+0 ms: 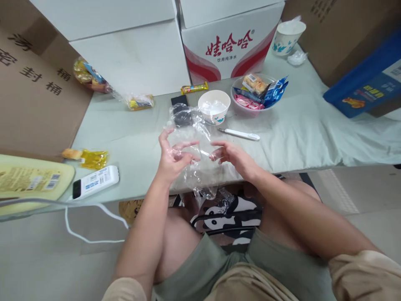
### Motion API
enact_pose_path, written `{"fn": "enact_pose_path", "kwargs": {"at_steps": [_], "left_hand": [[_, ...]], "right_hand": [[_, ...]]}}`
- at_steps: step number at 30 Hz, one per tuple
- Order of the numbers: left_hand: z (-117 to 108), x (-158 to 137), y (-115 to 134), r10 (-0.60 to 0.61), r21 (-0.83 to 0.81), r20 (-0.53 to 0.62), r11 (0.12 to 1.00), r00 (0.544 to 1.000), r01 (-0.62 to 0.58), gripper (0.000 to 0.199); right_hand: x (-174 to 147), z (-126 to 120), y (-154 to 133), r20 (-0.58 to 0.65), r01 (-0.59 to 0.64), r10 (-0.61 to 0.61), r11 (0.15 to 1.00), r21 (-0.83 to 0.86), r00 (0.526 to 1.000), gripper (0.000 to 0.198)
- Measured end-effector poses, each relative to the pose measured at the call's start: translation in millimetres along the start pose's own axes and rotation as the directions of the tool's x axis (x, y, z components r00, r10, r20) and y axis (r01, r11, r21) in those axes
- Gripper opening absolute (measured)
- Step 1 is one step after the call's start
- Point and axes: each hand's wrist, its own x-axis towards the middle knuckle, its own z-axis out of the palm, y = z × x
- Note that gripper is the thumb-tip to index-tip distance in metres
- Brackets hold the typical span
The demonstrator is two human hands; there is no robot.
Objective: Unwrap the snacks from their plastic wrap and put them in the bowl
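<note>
A crumpled clear plastic bag [205, 167] spreads between my two hands over the front edge of the table, its lower end hanging past the edge. My left hand [173, 154] is at its left side, with thumb and fingers pinching the film and one finger raised. From the right, my right hand [233, 158] grips the bag near its fingertips, the index finger stretched out. Shiny film blurs the exact contact. Just beyond the bag are a paper cup [214, 108] with clear plastic in it, a black object [181, 115] partly under the film, and a white pen-like cutter [239, 133].
A bowl of packaged snacks [260, 106] stands behind right, before a white carton [228, 52]. Wrapped snacks [139, 102] lie at back left. A white device [95, 182] and a yellow bottle [34, 179] are at left, with a white cable [90, 240] below. A blue package [366, 79] leans at right.
</note>
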Motion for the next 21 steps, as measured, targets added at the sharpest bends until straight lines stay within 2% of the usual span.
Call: {"fn": "enact_pose_path", "kwargs": {"at_steps": [2, 4, 7, 9, 11, 13, 14, 16, 18, 21], "left_hand": [[0.6, 5.4, -4.8, -0.044, 0.032, -0.007, 0.999, 0.999, 0.044, 0.093], [1.5, 10.2, -8.2, -0.063, 0.031, 0.003, 0.998, 0.998, 0.063, 0.095], [1.4, 13.5, -8.0, -0.045, -0.110, 0.027, 0.993, 0.999, 0.047, 0.104], [1.3, 14.1, -6.2, -0.110, -0.229, 0.077, 0.965, 0.991, 0.125, 0.099], [2.1, 15.0, -5.1, -0.249, -0.240, 0.167, 0.928, 0.954, 0.284, 0.078], [3.5, 16.8, -5.3, -0.365, -0.150, 0.211, 0.905, 0.907, 0.399, 0.051], [4.1, 17.7, -5.5, -0.389, -0.105, 0.202, 0.904, 0.899, 0.415, 0.041], [4.3, 18.8, -5.7, -0.372, -0.067, 0.154, 0.920, 0.915, 0.385, 0.033], [3.1, 18.0, -4.9, -0.327, -0.070, 0.141, 0.938, 0.934, 0.339, 0.039], [0.0, 14.0, -2.9, -0.308, -0.084, 0.256, 0.937, 0.916, 0.339, 0.064]], "right_hand": [[2.8, 1.0, 2.2, 0.041, -0.093, 0.092, 0.996, 0.010, 0.995, 0.039], [6.3, 4.0, 3.5, 0.086, -0.163, 0.168, 0.984, -0.065, 0.982, 0.029], [9.3, 9.3, 3.3, 0.086, -0.161, 0.176, 0.974, -0.157, 0.981, 0.010], [9.3, 11.1, 2.2, 0.040, -0.147, 0.155, 0.977, -0.157, 0.987, 0.009], [8.6, 10.4, 0.8, -0.012, -0.161, 0.161, 0.976, -0.149, 0.987, 0.016], [7.9, 7.8, -1.1, -0.054, -0.210, 0.204, 0.966, -0.152, 0.977, 0.032], [7.7, 6.1, -2.4, -0.072, -0.235, 0.226, 0.959, -0.156, 0.971, 0.041], [7.4, 2.5, -6.0, -0.100, -0.252, 0.239, 0.956, -0.148, 0.966, 0.055], [6.9, -0.6, -10.4, -0.121, -0.216, 0.203, 0.971, -0.106, 0.972, 0.059], [5.5, -3.1, -15.2, -0.131, -0.139, 0.134, 0.990, -0.030, 0.982, 0.047]]}}
